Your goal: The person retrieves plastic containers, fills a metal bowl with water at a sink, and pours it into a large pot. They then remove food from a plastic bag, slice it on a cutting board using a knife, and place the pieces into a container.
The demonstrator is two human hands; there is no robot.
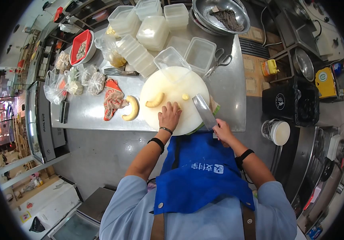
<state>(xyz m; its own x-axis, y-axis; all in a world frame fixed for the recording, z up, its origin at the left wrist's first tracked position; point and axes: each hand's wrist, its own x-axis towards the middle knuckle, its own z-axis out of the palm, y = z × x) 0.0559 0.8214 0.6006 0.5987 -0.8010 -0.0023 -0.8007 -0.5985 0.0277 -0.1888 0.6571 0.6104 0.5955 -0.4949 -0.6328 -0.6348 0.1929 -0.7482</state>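
On the round white cutting board (198, 82) lies a curved, pale yellow peeled banana (155, 100). A small round banana piece (185, 97) sits to its right. My left hand (169, 117) presses down on the board with curled fingers; a pale yellow edge shows at the fingertips, but what they cover is mostly hidden. In my right hand (222, 130) is the handle of a cleaver (204, 113), its broad blade slanting over the board's right side, apart from my left hand. Another peeled banana (131, 108) rests on the steel table, left of the board.
A clear plastic container (172, 62) overlaps the board's far edge, with several stacked tubs (153, 33) behind. Scissors (219, 62) lie to the right. A red-and-white cloth (114, 99), plastic bags (96, 83) and a red basket (76, 50) are at left; metal bowls (204, 14) stand at back.
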